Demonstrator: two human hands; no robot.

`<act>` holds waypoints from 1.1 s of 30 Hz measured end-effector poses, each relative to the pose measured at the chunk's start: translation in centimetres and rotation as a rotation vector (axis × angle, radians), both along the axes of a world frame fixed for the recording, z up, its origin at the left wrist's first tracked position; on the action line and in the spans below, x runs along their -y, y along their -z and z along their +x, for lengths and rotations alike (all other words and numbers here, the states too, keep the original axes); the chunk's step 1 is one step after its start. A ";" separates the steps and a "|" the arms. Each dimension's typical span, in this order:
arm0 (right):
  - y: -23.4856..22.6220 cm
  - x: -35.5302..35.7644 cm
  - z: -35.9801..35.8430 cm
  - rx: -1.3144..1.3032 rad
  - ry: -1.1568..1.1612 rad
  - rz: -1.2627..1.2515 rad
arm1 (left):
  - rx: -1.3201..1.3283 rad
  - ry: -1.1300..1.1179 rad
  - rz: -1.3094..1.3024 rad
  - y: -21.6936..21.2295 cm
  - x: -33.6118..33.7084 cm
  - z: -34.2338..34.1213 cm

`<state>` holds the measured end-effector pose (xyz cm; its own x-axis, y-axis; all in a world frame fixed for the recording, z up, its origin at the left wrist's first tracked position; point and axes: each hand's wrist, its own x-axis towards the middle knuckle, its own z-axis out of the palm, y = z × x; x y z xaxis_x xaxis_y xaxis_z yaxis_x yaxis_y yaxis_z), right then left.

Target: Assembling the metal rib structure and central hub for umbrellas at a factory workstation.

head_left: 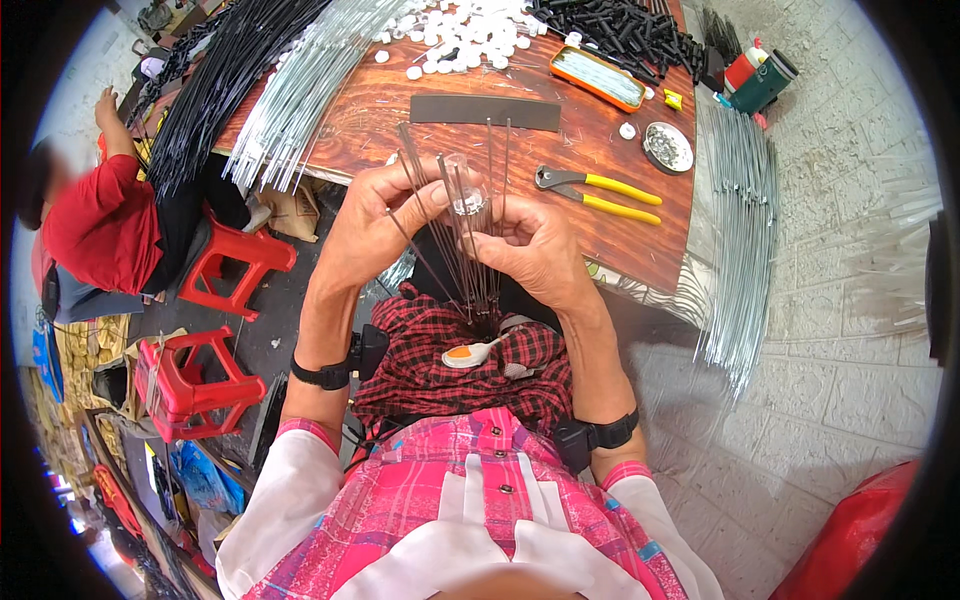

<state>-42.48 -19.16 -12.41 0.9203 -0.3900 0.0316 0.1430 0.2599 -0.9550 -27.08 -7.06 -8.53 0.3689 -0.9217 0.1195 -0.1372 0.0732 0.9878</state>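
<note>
The left hand [375,215] and the right hand [530,250] are up in front of the person, just over the lap. Both hands hold a bunch of thin dark rods [462,235]. The left fingers [425,200] pinch the rods near the top. The right fingers [490,232] are curled around the bunch. A small clear cap [466,193] sits between the hands, touching the rods. Behind them is a brown surface [380,100]. On it lie pliers [595,190] with yellow handles, a dark strip [485,111], a pile of white caps [460,30] and a small round dish [668,147]. Red stools [215,320] stand on the left.
</note>
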 end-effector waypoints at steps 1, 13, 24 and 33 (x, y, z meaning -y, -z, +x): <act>0.0 0.1 -0.1 -0.002 -0.004 -0.002 | 0.003 0.002 0.002 0.1 0.1 -0.1; -0.3 -0.4 -0.2 0.013 -0.021 0.060 | 0.011 0.056 -0.115 0.5 -0.2 -0.1; 0.0 -0.4 -0.2 -0.007 -0.023 0.041 | -0.058 0.003 -0.016 -0.1 -0.5 -0.3; -0.4 -0.6 -0.2 0.002 -0.039 0.039 | -0.106 0.004 -0.082 0.8 -0.6 0.1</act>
<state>-42.73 -18.52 -12.05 0.9347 -0.3548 0.0186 0.1337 0.3027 -0.9437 -26.99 -6.43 -9.36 0.3800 -0.9119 0.1552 -0.0318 0.1548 0.9874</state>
